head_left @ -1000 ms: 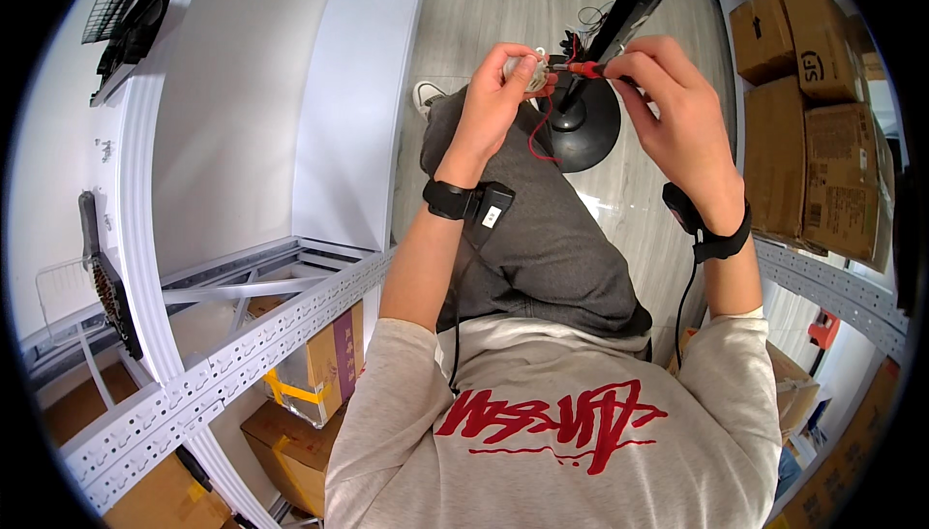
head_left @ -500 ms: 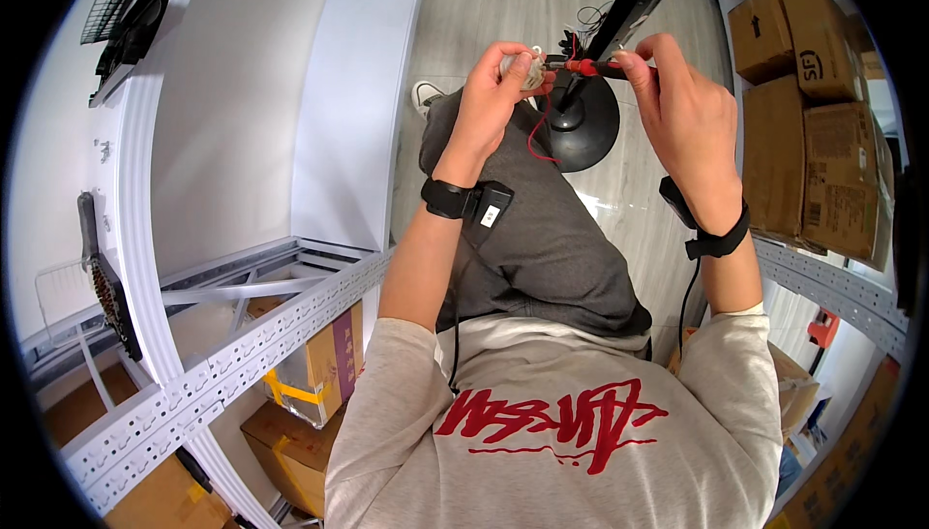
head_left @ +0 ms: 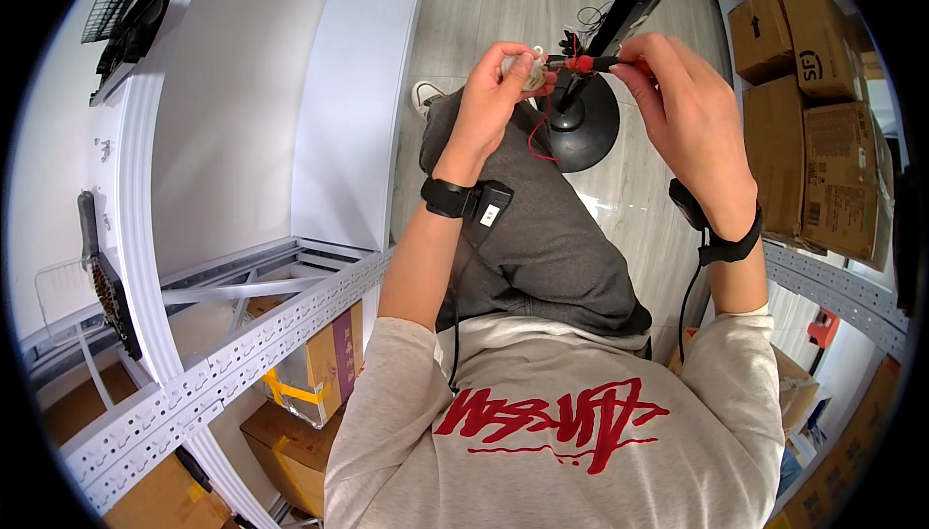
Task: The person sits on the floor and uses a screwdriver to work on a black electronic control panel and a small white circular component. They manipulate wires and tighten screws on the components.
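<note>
Red-and-black tool [head_left: 584,63] is midair, pinched by the right hand [head_left: 687,103]; the left hand [head_left: 492,98] clamps a pale piece [head_left: 534,76] at its end. Floor [head_left: 474,16] shows between left hand and white panel edge [head_left: 404,93]; cartons [head_left: 774,142] stand farther right.

A round black base [head_left: 588,134] obstructs the floor [head_left: 498,11].

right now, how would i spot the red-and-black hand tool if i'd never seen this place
Find the round black stand base in the upper part of the picture, slightly right of centre. Just higher, between the left hand and the right hand, is the red-and-black hand tool. It is straight and thick, unlike the thin, curving red cord dangling nearby.
</note>
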Demonstrator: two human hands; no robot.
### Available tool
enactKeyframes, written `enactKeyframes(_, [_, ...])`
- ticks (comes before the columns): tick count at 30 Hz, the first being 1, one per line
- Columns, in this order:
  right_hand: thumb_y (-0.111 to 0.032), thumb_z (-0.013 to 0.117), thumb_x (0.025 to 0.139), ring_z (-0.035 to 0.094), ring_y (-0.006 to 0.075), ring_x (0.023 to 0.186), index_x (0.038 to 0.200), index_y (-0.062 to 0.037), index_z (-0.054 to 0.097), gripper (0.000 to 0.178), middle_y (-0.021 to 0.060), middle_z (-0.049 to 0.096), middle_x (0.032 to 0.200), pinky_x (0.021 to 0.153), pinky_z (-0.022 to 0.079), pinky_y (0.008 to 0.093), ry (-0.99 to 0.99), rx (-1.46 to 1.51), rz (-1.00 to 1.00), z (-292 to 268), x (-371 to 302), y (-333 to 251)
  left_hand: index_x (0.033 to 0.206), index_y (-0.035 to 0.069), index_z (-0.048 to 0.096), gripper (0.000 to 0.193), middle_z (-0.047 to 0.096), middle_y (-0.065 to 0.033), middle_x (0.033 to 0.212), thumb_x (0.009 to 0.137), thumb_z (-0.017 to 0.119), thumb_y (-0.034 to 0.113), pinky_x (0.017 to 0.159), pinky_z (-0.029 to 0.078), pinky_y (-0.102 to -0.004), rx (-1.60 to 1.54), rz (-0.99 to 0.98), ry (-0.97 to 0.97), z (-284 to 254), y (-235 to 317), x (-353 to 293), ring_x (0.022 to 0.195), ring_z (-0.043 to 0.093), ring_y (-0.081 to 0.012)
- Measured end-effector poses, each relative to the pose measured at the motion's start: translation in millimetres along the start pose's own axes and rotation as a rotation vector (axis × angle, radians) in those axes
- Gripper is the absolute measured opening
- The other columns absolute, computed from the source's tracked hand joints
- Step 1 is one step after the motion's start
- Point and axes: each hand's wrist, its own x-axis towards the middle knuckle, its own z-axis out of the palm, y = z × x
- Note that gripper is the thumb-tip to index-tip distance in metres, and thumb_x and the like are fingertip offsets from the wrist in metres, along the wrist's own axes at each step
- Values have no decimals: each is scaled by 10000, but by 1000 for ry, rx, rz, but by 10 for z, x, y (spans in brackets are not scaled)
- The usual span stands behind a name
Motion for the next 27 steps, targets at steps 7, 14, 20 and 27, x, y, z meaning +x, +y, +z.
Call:
enactKeyframes(7, [-234, 719, 912, 621, 283, 562, 884, -58, 551, 245, 84, 629, 663, 479, 462, 365, -17, -41, 145, 54, -63, -3, 1148, 23, 525, 214, 665, -156, 1147, 1057, 507, 216, 888, 585, -394, -21, 7, -6, -9, -24, 7, 1011, 692, -262])
enactKeyframes(14, [-252, 717, 915, 601, 286, 523, 837, -68, 507, 290, 71, 605, 605, 456, 443, 372, 1, -68, 90, 126, -48, -6, 1145, 22, 529, 211, 668, -150, 1137, 1054, 513, 211, 887, 584, -385, -13, 9, -12, -28, 0, -13, 1002, 694, -258])
enactKeyframes(20, [-164, 711, 889, 612, 303, 656, 892, -63, 509, 226, 108, 593, 722, 527, 458, 398, -119, 59, -73, 90, -18, -50, 1140, 16, 535, 223, 675, -136, 1113, 1048, 529, 218, 883, 585, -371, 0, 2, -32, -43, -13, -25, 987, 698, -246])
enactKeyframes(27, [-176, 702, 904, 630, 325, 664, 944, -57, 566, 185, 116, 626, 736, 540, 470, 401, -88, 101, 67, 16, -28, 18, 1136, 9, 545, 221, 673, -140, 1107, 1046, 535, 210, 873, 591, -380, -39, -6, -22, -38, -28, -4, 984, 699, -244])
